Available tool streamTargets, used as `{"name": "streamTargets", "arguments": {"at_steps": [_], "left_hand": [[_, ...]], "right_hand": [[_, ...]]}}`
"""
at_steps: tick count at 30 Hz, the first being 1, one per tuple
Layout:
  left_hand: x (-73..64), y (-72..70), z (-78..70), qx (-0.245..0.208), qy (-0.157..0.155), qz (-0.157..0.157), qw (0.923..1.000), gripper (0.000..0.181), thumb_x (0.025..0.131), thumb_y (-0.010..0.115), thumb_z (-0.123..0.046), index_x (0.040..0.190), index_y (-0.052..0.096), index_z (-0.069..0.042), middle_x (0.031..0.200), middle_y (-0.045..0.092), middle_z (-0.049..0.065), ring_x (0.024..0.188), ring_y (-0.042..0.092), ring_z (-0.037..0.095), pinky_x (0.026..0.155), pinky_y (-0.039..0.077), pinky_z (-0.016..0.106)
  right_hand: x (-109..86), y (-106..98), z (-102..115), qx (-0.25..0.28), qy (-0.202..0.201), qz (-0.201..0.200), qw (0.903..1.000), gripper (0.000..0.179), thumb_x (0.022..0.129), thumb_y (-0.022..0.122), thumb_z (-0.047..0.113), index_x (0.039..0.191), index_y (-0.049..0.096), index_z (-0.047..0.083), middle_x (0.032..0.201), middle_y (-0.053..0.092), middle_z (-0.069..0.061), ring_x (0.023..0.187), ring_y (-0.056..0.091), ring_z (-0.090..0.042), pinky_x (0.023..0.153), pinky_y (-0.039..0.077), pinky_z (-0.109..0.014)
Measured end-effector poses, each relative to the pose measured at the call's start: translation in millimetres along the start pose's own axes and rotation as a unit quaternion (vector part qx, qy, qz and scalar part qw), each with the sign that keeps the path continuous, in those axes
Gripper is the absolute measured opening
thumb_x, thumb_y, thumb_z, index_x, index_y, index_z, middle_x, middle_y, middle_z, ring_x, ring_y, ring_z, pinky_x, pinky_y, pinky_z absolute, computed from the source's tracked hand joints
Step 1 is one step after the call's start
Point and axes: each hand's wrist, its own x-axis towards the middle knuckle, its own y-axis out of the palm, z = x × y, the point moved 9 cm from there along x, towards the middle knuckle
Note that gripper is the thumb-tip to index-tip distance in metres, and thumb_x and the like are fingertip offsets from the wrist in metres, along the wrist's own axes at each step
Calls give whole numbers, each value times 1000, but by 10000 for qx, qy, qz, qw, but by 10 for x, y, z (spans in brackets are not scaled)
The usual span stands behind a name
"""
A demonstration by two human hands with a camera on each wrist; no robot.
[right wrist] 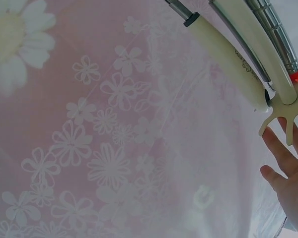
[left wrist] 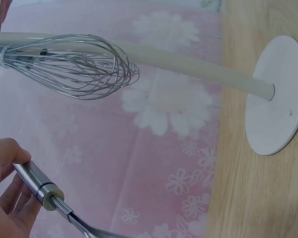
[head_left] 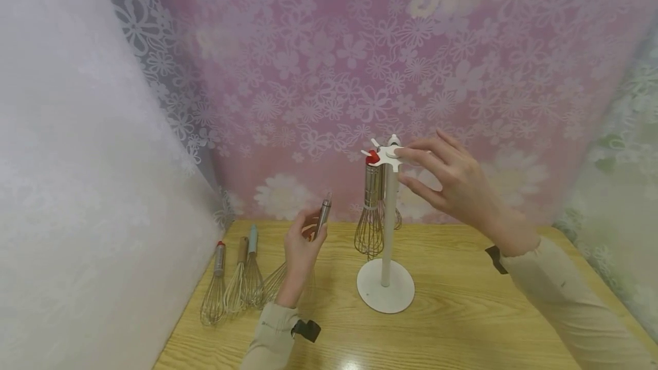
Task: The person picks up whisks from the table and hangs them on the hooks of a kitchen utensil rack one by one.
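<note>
My left hand [head_left: 302, 244] grips a whisk by its metal handle [head_left: 323, 216], tilted left of the stand; its lower wires are partly behind my wrist. In the left wrist view the handle [left wrist: 35, 181] lies between thumb and fingers. My right hand [head_left: 452, 179] touches the top of a white stand's hook rack [head_left: 388, 156] with extended fingers, the thumb apart below. From the rack hangs a metal whisk [head_left: 371, 187] with a red end. A cream-handled utensil [right wrist: 228, 59] also hangs there, partly hidden in the head view.
The stand's round white base [head_left: 385, 301] rests on the wooden table [head_left: 462, 313]. Several whisks lie at the left, among them a red-tipped one [head_left: 219, 261], a wooden-handled one [head_left: 243, 250] and a light-blue-handled one [head_left: 253, 241]. A flowered pink curtain [head_left: 319, 101] hangs behind.
</note>
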Motion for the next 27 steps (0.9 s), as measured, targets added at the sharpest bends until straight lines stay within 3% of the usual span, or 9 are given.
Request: {"name": "streamTargets", "arguments": {"at_steps": [6, 9, 12, 19, 27], "left_hand": [[-4, 39, -79, -485, 95, 152, 9987, 34, 92, 75, -5, 124, 67, -11, 118, 68, 8, 106, 66, 25, 89, 61, 38], [-7, 56, -107, -610, 129, 135, 9980, 36, 91, 74, 0, 125, 66, -6, 120, 67, 13, 107, 66, 29, 90, 60, 43], [-8, 57, -179, -615, 224, 71, 9978, 36, 89, 72, 6, 124, 64, 1, 120, 67, 20, 107, 65, 35, 89, 60, 47], [-20, -11, -527, -690, 337, 70, 9970, 33, 90, 71, 8, 121, 63, 8, 118, 66, 23, 105, 65, 37, 89, 60, 48], [-8, -23, -623, -769, 438, 73, 9961, 33, 89, 71, 9, 122, 63, 9, 117, 66, 24, 105, 65, 38, 89, 60, 50]], "right_hand": [[-16, 9, -25, 58, -40, 19, 10000, 51, 103, 54, 50, 125, 69, 7, 113, 68, -16, 101, 67, -35, 119, 31, -59], [-23, 6, -24, 23, -61, -42, 10000, 50, 103, 54, 51, 125, 69, 9, 115, 68, -16, 101, 66, -35, 116, 34, -62], [-30, 7, -27, -10, -68, -46, 10000, 50, 103, 53, 51, 125, 69, 9, 116, 69, -15, 102, 66, -35, 114, 35, -64], [-52, 42, -72, -151, 99, 347, 9992, 52, 103, 51, 52, 127, 68, 9, 119, 69, -14, 108, 65, -33, 118, 32, -57], [-43, 24, -47, -119, -37, 218, 9997, 51, 104, 51, 51, 128, 68, 8, 118, 69, -14, 106, 66, -34, 120, 29, -58]]}}
